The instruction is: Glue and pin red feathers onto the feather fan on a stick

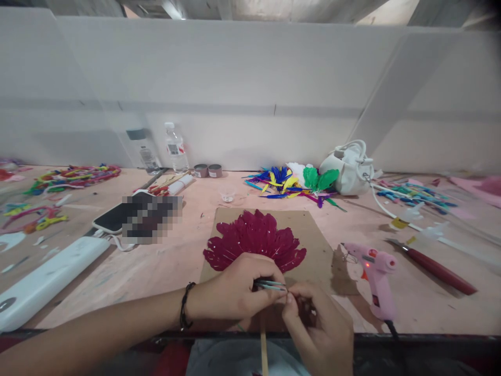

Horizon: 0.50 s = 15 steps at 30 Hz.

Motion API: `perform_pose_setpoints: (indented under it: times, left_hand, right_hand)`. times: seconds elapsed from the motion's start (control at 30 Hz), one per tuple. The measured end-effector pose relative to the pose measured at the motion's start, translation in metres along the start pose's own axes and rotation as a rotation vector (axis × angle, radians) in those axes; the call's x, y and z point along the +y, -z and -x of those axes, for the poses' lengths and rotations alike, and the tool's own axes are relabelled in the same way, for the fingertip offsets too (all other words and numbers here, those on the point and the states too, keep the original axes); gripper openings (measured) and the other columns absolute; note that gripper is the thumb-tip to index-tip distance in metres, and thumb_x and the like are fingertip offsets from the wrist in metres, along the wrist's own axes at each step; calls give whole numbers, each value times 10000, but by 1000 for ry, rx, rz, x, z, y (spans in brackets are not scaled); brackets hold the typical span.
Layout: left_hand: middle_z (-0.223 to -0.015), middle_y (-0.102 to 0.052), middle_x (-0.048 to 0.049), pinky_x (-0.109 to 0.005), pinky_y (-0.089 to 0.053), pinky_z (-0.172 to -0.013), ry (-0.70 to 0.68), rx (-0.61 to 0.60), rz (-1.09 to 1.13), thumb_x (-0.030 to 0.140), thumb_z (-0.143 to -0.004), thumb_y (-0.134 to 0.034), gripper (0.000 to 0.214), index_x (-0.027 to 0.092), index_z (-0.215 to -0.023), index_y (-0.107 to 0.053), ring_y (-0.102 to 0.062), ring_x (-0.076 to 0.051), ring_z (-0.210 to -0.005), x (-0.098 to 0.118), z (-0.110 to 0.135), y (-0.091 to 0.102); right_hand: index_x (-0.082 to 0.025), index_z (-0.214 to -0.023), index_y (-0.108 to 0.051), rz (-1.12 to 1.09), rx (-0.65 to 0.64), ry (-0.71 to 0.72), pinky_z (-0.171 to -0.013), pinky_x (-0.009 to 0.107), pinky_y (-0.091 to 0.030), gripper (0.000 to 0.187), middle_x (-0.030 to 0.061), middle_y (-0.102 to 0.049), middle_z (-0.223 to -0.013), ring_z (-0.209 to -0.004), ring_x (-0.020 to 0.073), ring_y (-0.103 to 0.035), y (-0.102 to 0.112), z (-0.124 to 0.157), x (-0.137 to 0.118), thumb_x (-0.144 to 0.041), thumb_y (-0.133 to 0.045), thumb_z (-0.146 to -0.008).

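Observation:
A dark red feather fan (254, 241) lies on a brown cardboard sheet (317, 245) at the front of the table. A thin wooden stick (264, 352) runs down from under my hands. My left hand (238, 287) is closed on slim metal tweezers (270, 285), whose tips point right. My right hand (319, 326) is pinched at the tweezers' tips; what it pinches is too small to make out. Both hands rest over the fan's lower edge.
A pink glue gun (373, 271) stands just right of the cardboard, its cord going off the table edge. A red-handled knife (434, 267), loose coloured feathers (289, 183), a white bag (346, 167), a water bottle (175, 148), a phone (117, 216) and a white power bank (47, 279) lie around.

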State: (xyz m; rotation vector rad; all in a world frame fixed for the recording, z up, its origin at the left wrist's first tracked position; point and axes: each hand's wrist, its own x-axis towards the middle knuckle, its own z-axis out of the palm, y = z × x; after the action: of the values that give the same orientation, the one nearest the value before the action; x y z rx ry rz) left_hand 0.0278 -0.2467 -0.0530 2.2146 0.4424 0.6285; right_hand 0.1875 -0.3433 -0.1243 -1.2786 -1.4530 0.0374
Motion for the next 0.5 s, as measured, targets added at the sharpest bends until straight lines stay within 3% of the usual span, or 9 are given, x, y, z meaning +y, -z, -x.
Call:
perform_pose_setpoints:
  times: [0.5]
  left_hand:
    - [-844, -718, -36, -227, -473, -739, 79, 29, 94, 221, -919, -660, 110, 134, -884, -717, -630, -136, -789, -2, 0, -4]
  right_hand:
    - [-224, -843, -680, -81, 28, -114, -479, 206, -448, 114, -25, -673, -662, -506, 122, -599, 1, -4, -1, -221, -597, -921]
